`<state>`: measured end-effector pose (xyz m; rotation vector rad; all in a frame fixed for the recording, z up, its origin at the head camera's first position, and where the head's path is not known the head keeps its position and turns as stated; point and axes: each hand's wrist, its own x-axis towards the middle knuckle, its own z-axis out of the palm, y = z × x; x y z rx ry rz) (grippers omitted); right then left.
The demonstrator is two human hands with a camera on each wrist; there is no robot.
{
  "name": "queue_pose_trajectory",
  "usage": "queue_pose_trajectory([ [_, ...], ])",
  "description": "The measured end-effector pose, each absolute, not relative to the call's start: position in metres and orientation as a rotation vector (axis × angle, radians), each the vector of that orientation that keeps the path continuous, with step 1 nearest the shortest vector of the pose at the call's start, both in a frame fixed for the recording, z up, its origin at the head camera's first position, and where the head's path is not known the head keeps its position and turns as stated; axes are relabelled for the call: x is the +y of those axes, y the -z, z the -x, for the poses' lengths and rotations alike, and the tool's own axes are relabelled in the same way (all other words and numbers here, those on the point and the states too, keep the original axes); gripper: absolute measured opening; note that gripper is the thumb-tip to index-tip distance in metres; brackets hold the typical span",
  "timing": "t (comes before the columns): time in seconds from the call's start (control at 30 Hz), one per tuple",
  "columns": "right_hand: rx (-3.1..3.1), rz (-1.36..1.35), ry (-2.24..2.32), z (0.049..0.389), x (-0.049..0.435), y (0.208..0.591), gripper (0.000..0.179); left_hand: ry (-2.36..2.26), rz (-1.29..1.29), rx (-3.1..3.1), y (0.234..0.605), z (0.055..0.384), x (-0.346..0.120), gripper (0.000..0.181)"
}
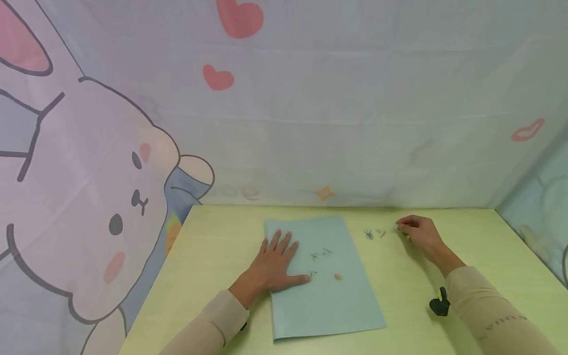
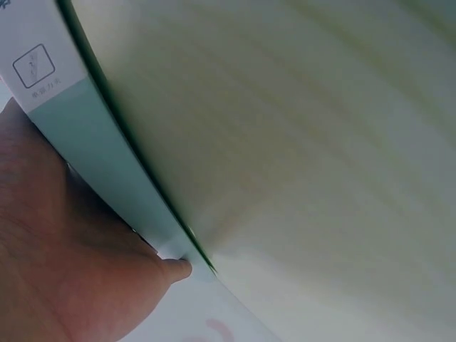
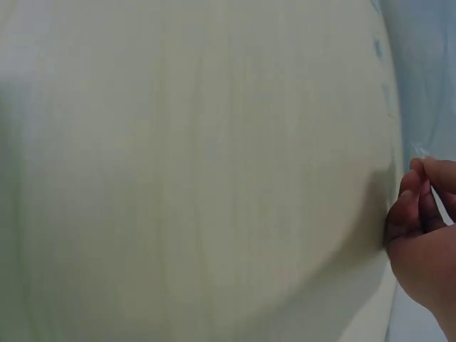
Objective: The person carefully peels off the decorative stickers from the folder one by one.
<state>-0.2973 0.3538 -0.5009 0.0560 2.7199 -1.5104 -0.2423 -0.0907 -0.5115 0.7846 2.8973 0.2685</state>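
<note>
A pale blue-green file folder (image 1: 326, 301) lies on the table, its labelled spine (image 2: 107, 135) visible in the left wrist view. My left hand (image 1: 277, 266) rests flat on its left part with the fingers spread. Several small green sprigs (image 1: 314, 256) and a small orange leaf-like piece (image 1: 337, 277) show on the cover, one sprig right at my thumb tip. Beyond the folder's right edge, thumb and fingertips of my right hand (image 1: 421, 235) pinch a small translucent piece (image 3: 419, 151). Just left of that hand are a dark bluish sprig-like piece (image 1: 369, 234) and a paler one (image 1: 380, 233).
The light yellow-green table (image 1: 412, 340) ends at a cloth backdrop (image 1: 355, 123) printed with hearts and a large rabbit. A black device (image 1: 439, 305) hangs beside my right sleeve. More cloth (image 1: 548, 197) borders the table on the right.
</note>
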Motion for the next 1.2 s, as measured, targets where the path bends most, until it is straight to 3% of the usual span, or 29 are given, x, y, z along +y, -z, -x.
queue_pose_trajectory([
  [1.2,2.739,-0.019,1.416,0.305,0.353,0.511,0.037,-0.316,-0.767,2.901,0.509,0.241,-0.106,0.101],
])
